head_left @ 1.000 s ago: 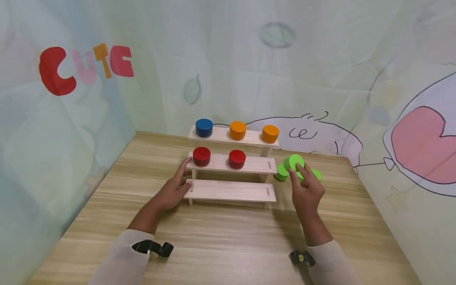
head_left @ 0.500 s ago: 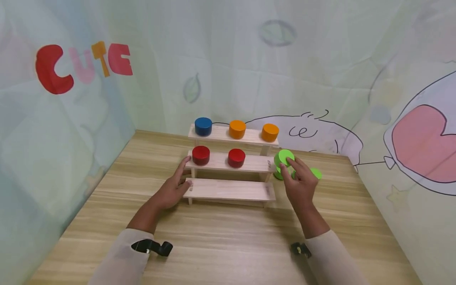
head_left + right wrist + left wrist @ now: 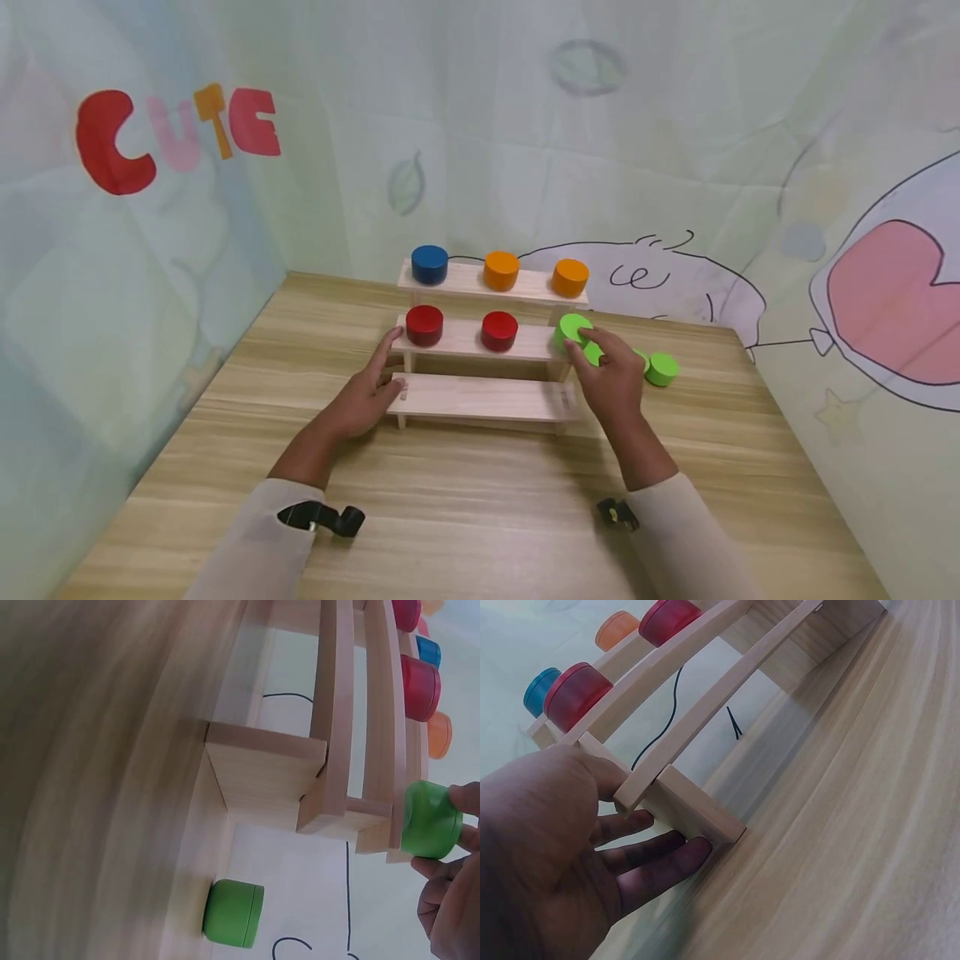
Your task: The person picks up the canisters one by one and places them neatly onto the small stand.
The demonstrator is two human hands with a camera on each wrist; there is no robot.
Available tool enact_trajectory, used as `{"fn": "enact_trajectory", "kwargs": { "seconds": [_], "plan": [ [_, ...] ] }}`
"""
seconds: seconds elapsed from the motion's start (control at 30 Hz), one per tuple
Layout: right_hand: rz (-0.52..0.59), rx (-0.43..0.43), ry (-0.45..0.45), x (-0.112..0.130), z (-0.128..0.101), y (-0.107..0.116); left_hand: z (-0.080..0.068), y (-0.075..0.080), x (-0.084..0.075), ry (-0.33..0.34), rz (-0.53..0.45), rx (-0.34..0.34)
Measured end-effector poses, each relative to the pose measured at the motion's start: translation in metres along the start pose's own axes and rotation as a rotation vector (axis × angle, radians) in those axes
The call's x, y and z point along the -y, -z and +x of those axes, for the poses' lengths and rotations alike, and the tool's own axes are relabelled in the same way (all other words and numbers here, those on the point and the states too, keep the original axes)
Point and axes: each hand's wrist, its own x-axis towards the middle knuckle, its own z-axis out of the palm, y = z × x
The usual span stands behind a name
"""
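The right hand (image 3: 615, 379) pinched a green block (image 3: 573, 328) at the right end of the middle shelf (image 3: 535, 338).
Released over the edge — contact was unclear — it could topple. The left hand (image 3: 363, 407), fingers loosely spread, touched the rack (image 3: 480, 395); pushing might jolt the red blocks (image 3: 424, 327).

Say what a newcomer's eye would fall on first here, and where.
Probably the bright green block held in the person's right grip, at the right end of the middle shelf. Two red blocks on that shelf come next, with a blue block and two orange blocks on the top shelf behind. Large CUTE lettering stands out on the left wall.
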Motion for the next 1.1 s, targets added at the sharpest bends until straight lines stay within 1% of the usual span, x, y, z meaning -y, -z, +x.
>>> {"fn": "enact_trajectory", "kwargs": {
  "seconds": [0.07, 0.43, 0.83, 0.97, 1.1],
  "plan": [
    [-0.01, 0.017, -0.004, 0.0003, 0.0004, -0.0011, 0.0004, 0.0003, -0.0001, 0.002, -0.001, -0.002],
    [-0.036, 0.054, -0.033, -0.0007, -0.0026, -0.0074, -0.0002, 0.0011, -0.0003, -0.009, -0.005, -0.008],
    [-0.054, 0.058, -0.088, 0.0032, -0.0034, -0.0062, -0.001, 0.0004, -0.0008, -0.006, -0.016, -0.007],
    [-0.059, 0.089, -0.114, 0.0036, -0.0034, -0.0055, -0.0003, 0.0004, -0.0008, 0.002, -0.01, -0.002],
    [-0.036, 0.115, -0.159, 0.0055, -0.0045, -0.0041, -0.0002, 0.0004, -0.0004, -0.002, -0.006, -0.002]
  ]
}}
